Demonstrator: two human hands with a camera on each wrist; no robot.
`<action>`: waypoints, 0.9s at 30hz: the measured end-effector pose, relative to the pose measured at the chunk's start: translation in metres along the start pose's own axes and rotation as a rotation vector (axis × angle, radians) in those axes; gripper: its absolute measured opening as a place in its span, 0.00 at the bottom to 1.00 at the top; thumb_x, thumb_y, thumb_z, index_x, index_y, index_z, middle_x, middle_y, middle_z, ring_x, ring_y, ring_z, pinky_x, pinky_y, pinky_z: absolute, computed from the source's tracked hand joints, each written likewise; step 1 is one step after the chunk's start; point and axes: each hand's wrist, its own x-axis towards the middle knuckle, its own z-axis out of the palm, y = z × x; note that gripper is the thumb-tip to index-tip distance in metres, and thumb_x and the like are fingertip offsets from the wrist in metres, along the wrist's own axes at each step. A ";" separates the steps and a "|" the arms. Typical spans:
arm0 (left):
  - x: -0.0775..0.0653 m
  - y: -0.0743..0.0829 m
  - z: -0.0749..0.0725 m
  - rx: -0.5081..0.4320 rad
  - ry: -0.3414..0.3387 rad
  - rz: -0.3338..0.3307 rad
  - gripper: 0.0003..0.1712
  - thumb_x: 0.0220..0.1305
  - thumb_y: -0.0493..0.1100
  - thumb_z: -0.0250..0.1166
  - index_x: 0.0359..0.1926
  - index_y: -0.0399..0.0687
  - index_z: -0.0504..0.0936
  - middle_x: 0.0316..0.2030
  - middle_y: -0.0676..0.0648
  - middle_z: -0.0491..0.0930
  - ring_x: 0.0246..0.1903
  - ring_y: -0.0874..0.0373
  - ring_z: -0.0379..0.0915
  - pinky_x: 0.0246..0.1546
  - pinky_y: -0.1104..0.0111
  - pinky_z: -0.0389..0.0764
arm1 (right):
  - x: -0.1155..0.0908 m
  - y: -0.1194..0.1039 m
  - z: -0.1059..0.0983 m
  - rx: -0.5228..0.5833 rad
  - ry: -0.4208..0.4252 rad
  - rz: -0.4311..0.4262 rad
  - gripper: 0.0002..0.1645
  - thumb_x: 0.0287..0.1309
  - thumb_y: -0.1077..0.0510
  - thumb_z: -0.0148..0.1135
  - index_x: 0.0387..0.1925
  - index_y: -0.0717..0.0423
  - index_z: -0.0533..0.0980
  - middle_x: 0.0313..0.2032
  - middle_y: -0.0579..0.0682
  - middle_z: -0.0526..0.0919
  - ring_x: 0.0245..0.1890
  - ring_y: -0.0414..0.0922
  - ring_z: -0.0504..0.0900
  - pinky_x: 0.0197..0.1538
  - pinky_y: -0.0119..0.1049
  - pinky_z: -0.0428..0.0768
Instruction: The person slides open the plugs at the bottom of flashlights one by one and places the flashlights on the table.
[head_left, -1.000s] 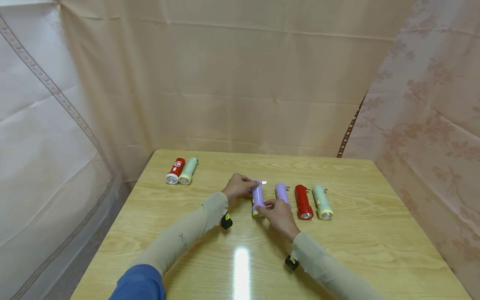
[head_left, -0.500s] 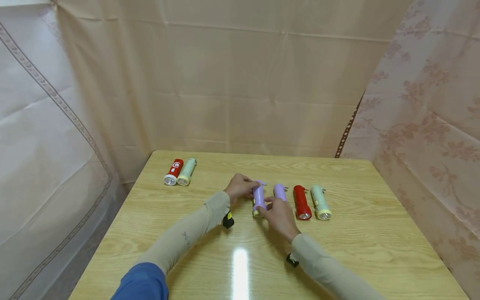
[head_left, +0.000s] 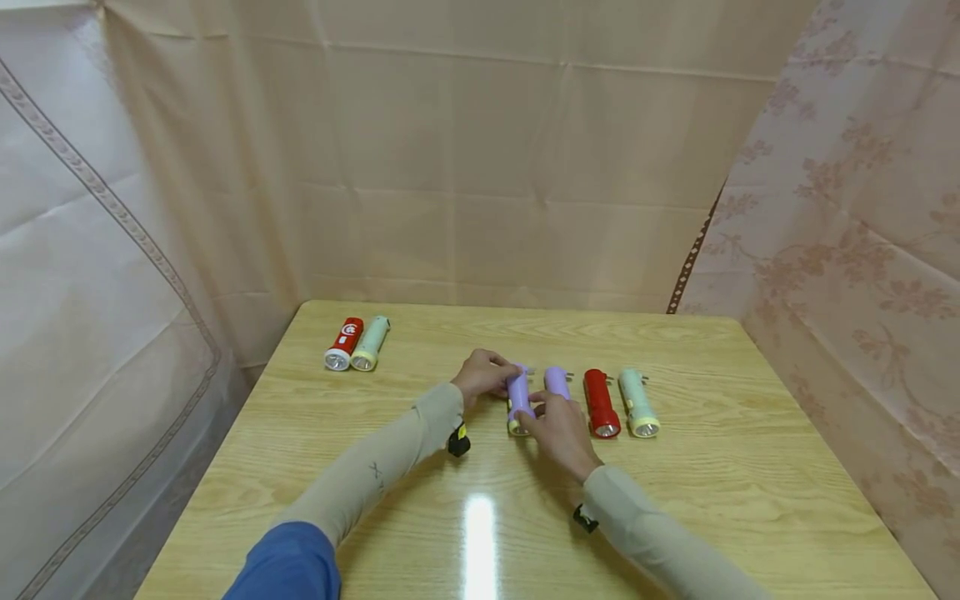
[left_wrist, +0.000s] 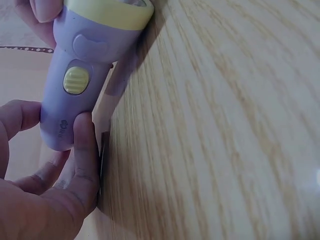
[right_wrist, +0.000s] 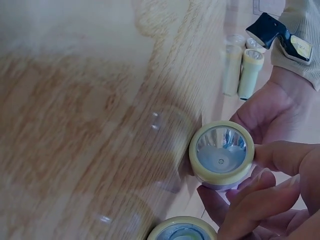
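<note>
Beige cloth [head_left: 450, 167] hangs behind a wood-grained table [head_left: 285, 450], with a pale cloth [head_left: 82, 283] off its left edge and a flower-patterned cloth [head_left: 855, 250] off its right edge. Some way in from the middle of the far edge, a purple flashlight [head_left: 518, 393] is held by both hands, its lamp end pointing toward the near side. The left hand [head_left: 482, 373] pinches the narrow end between thumb and fingers; the right hand [head_left: 561, 429] grips the lamp end with thumb and fingers at its yellow rim. Whether it touches the wood is hard to tell. The left wrist view shows a ribbed yellow switch [left_wrist: 76, 80] on its side.

Just beside it, toward the right edge, lies a second purple flashlight [head_left: 557, 381], partly hidden by the right hand. Next in the row come a red flashlight [head_left: 601, 400] and a mint flashlight [head_left: 638, 400], all with lamps toward the near side. Near the far left corner, a white-rimmed red flashlight [head_left: 347, 337] and another mint flashlight [head_left: 372, 340] lie side by side, well apart from that row.
</note>
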 end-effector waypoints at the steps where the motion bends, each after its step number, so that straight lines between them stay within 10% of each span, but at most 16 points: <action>1: 0.000 0.000 0.000 0.000 0.002 -0.003 0.17 0.54 0.41 0.71 0.39 0.34 0.78 0.30 0.40 0.82 0.23 0.56 0.79 0.31 0.60 0.85 | 0.001 0.000 0.000 -0.002 0.000 0.000 0.23 0.53 0.49 0.68 0.47 0.59 0.80 0.32 0.50 0.86 0.26 0.41 0.79 0.22 0.32 0.75; 27: -0.001 0.004 0.002 0.135 0.008 0.003 0.12 0.58 0.43 0.70 0.36 0.38 0.81 0.31 0.41 0.81 0.26 0.52 0.81 0.32 0.61 0.85 | 0.007 -0.001 -0.002 -0.055 -0.024 0.018 0.21 0.55 0.47 0.67 0.45 0.58 0.81 0.35 0.51 0.85 0.19 0.39 0.75 0.19 0.33 0.72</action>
